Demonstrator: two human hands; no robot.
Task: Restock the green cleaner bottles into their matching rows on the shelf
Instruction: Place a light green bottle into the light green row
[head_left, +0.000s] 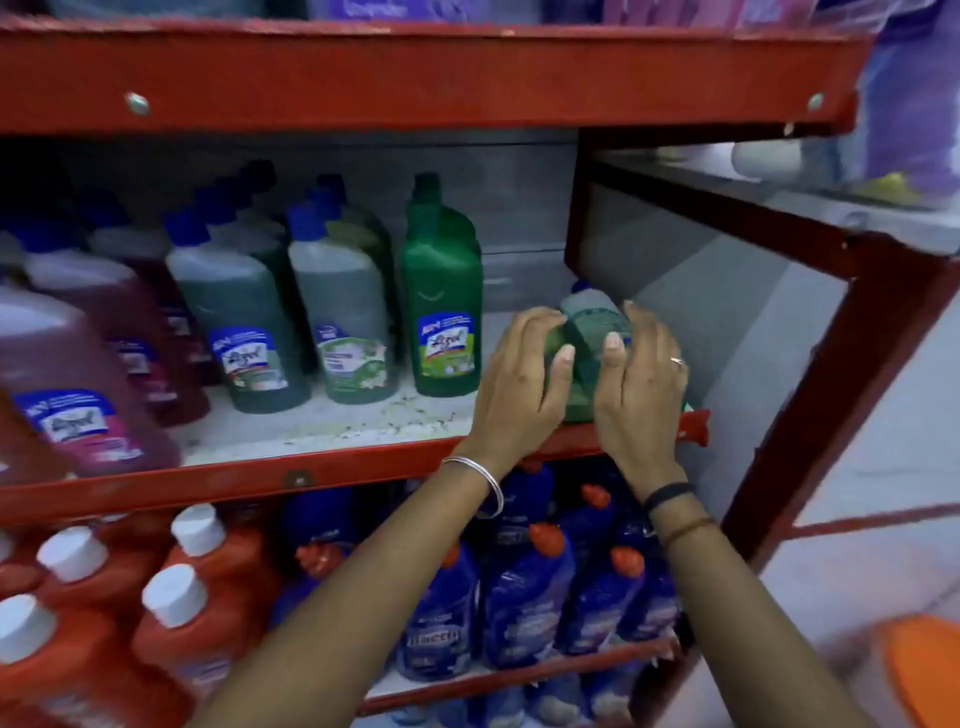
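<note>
At the bottom of the frame, two bare arms reach up from the lower middle. Lower left stand orange bottles (171, 618) with white caps. Beside them, in the lower middle, are blue bottles (524, 597) with orange caps.

Just above, in the middle right, both hands are on a small green bottle (589, 332). It sits at the front right end of the middle shelf (322, 423), near the red edge. The left hand (519, 384) curls its fingers around the bottle's left side. The right hand (641, 384) wraps the right side, with a ring on one finger. Both hands press the bottle between them.

Farther back, in the middle of the frame, a tall dark green bottle (441, 296) stands upright, left of the hands. Left of it stand two rows of pale green bottles (291, 312) with blue caps. At the far left are blurry pink bottles (67, 379).

Across the top runs a red shelf beam (415, 78).
</note>
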